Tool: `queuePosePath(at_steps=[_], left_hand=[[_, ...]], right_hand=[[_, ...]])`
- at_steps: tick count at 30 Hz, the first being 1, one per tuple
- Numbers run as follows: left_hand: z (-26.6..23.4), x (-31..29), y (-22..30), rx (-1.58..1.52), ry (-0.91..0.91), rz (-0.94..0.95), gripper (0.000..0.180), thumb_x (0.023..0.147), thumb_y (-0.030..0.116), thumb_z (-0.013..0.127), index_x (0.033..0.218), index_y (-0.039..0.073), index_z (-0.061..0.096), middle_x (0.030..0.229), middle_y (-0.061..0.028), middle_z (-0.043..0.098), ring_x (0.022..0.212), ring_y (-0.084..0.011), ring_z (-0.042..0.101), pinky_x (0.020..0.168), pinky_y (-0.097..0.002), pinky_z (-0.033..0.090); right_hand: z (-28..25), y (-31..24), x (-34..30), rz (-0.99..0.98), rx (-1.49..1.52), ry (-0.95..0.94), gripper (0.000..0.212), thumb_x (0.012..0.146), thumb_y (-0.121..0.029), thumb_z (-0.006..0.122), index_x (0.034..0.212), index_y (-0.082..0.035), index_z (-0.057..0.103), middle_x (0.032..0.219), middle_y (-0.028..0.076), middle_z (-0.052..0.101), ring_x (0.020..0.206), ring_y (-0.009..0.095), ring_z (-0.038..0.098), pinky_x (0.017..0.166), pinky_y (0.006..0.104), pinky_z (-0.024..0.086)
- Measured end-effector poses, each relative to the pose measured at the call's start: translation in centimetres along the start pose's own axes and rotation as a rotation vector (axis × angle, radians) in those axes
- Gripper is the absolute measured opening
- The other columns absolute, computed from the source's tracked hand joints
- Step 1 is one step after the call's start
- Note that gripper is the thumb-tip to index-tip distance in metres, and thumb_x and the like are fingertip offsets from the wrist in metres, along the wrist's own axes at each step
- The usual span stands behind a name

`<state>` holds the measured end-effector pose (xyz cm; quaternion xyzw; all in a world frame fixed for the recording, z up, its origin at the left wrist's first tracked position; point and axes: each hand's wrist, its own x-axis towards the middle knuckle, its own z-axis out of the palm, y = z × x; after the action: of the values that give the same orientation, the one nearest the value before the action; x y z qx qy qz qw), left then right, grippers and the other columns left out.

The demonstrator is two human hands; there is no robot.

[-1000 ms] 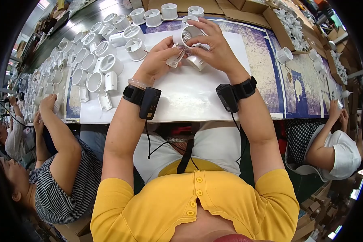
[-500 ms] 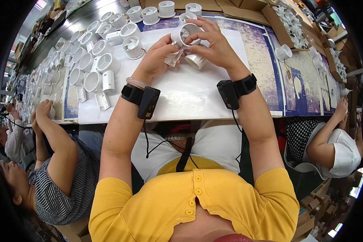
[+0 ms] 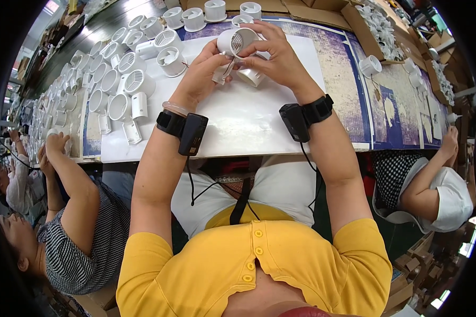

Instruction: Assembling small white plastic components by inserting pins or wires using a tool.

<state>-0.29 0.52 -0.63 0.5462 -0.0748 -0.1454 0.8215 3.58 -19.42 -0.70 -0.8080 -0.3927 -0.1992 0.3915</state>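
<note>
Between my two hands is a white plastic round housing with a slatted grille inside (image 3: pixel 228 41), raised above a white board (image 3: pixel 238 127). My left hand (image 3: pixel 202 76) closes on its left side, thumb bent toward a small white plastic piece (image 3: pixel 218 74) that hangs below the housing. Thin wires seem to run between the two. My right hand (image 3: pixel 276 57) wraps the housing from the right, with its fingers over the rim and its thumb near the wires. Beneath that hand another white cylindrical part (image 3: pixel 252 78) lies on the board, partly hidden.
Several white round fan housings (image 3: pixel 170 62) crowd the left and far side. Small white covers (image 3: pixel 139 105) lie among them. At the far right stands a cardboard box (image 3: pixel 364 33) of white fan blades. One co-worker sits on the left, another on the right.
Both hands have shifted slightly left with the housing, which is turned a little. The small white piece has moved up and left, closer to the housing. The left co-worker's hands have moved slightly.
</note>
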Motion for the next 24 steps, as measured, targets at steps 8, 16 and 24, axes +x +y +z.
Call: queuePosePath(at_steps=[8, 16, 24], left_hand=[[-0.9, 0.5, -0.2, 0.007, -0.009, 0.068, 0.041, 0.089, 0.009, 0.052, 0.129, 0.008, 0.043, 0.104, -0.0029, 0.057, 0.091, -0.0130, 0.057, 0.064, -0.0289, 0.044], [-1.9, 0.9, 0.2, -0.204, -0.075, 0.159, 0.039, 0.088, 0.008, 0.053, 0.127, 0.007, 0.045, 0.104, -0.0053, 0.058, 0.088, -0.0145, 0.058, 0.061, -0.0269, 0.044], [-0.9, 0.8, -0.2, 0.190, 0.204, 0.133, 0.046, 0.086, 0.009, 0.055, 0.129, 0.003, 0.040, 0.105, -0.0077, 0.057, 0.085, -0.0153, 0.059, 0.062, -0.0273, 0.047]], right_hand=[[0.0, 0.3, 0.4, 0.014, -0.015, 0.040, 0.031, 0.077, -0.027, 0.073, 0.105, -0.015, 0.066, 0.129, 0.007, 0.053, 0.123, 0.026, 0.044, 0.104, 0.0387, 0.032], [-0.2, -1.1, 0.5, 0.693, 0.812, -0.107, 0.046, 0.083, -0.034, 0.066, 0.117, -0.005, 0.058, 0.118, 0.007, 0.058, 0.114, 0.017, 0.050, 0.099, 0.0335, 0.037], [-0.9, -1.6, 0.6, 0.208, -0.196, 0.105, 0.049, 0.075, -0.026, 0.072, 0.119, -0.008, 0.058, 0.115, 0.008, 0.060, 0.109, 0.022, 0.053, 0.093, 0.0325, 0.041]])
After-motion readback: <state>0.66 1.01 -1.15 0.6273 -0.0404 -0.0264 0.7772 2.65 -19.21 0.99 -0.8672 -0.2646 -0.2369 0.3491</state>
